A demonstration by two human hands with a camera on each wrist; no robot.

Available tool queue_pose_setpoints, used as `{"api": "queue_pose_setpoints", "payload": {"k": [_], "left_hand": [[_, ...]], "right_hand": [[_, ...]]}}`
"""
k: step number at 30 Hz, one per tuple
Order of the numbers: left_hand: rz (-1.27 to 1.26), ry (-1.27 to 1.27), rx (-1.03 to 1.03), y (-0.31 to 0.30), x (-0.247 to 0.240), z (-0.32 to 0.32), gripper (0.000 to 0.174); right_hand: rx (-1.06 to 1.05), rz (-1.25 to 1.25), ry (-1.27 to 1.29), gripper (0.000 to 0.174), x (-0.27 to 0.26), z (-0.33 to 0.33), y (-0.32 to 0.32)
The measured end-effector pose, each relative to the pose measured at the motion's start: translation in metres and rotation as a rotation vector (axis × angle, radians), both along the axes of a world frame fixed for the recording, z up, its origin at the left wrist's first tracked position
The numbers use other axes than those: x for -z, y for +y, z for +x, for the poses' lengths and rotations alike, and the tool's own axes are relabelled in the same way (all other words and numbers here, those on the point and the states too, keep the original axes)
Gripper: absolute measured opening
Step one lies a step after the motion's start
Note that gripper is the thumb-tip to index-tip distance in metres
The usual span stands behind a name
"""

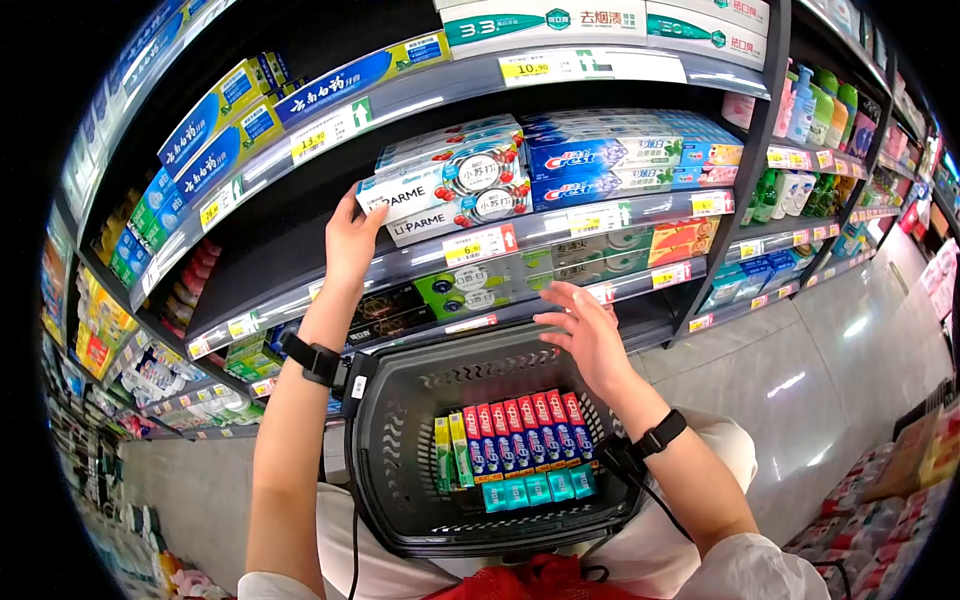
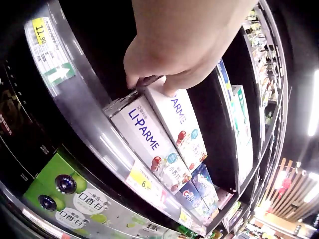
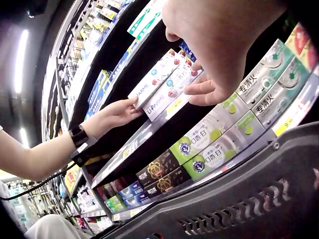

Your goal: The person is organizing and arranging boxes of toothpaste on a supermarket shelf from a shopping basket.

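Observation:
On the middle shelf, white LI-PARME toothpaste boxes with cherry prints lie stacked. My left hand (image 1: 350, 238) pinches the left end of the upper toothpaste box (image 1: 415, 190); in the left wrist view its thumb and fingertips are on the corner of that box (image 2: 175, 113). The lower LI-PARME box (image 1: 425, 222) lies right under it. My right hand (image 1: 588, 335) hovers over the far rim of the basket, fingers spread and loosely bent, holding nothing. In the right wrist view the right hand (image 3: 212, 59) overlaps the shelf front near the LI-PARME boxes.
A dark plastic basket (image 1: 395, 420) sits before me, holding rows of red-blue boxes (image 1: 525, 430), teal boxes (image 1: 540, 488) and green-yellow boxes (image 1: 450, 450). Blue Crest boxes (image 1: 620, 155) adjoin the LI-PARME stack. A shelf edge with price tags (image 1: 480, 243) runs below them.

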State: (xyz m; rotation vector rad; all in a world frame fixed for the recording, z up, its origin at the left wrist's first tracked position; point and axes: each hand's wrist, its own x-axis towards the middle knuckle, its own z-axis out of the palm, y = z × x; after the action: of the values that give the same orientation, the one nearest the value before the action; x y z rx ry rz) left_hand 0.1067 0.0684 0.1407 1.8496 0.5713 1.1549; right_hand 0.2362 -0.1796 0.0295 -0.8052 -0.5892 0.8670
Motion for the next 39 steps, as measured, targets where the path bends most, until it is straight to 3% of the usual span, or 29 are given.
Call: {"api": "queue_pose_setpoints", "payload": {"k": [11, 19, 31, 39], "left_hand": [[-0.001, -0.084, 0.013, 0.013, 0.021, 0.03, 0.042], [-0.069, 0.043, -0.113, -0.001, 0.019, 0.027, 0.037], [-0.051, -0.01, -0.037, 0.0, 0.018, 0.016, 0.04], [-0.009, -0.01, -0.091, -0.003, 0.017, 0.012, 0.039]], "right_hand": [[0.016, 0.011, 0.01, 0.042, -0.003, 0.001, -0.007], [0.014, 0.02, 0.025, 0.041, -0.003, 0.004, -0.01], [0.079, -0.079, 0.028, 0.04, 0.006, 0.008, -0.012], [0.08, -0.072, 0.035, 0.043, 0.007, 0.008, -0.01]]}}
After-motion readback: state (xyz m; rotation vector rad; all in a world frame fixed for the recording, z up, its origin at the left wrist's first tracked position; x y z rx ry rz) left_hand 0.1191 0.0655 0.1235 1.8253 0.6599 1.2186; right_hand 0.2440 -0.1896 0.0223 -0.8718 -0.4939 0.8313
